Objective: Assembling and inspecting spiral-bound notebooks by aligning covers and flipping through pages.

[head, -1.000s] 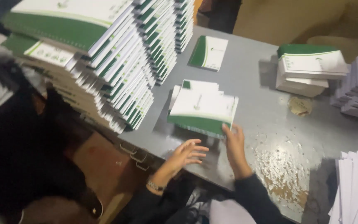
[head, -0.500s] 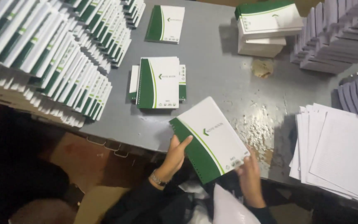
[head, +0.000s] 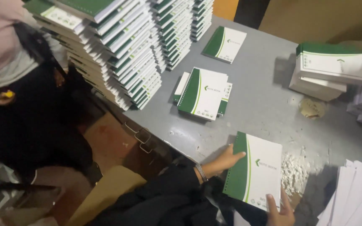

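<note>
The green-and-white notebook [head: 254,171] lies tilted at the near edge of the grey table [head: 265,104], overhanging it. My left hand [head: 225,161] grips its spiral-bound green edge; my right hand [head: 280,211] holds its lower corner. A small pile of like notebooks [head: 202,94] sits further in, tall stacks [head: 118,50] beyond.

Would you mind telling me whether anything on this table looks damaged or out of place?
Yes: the grey table has a patch of flaked, chipped paint right of the notebook held by the left hand and right hand, and a crumpled brownish scrap lies by the short stack.
</note>
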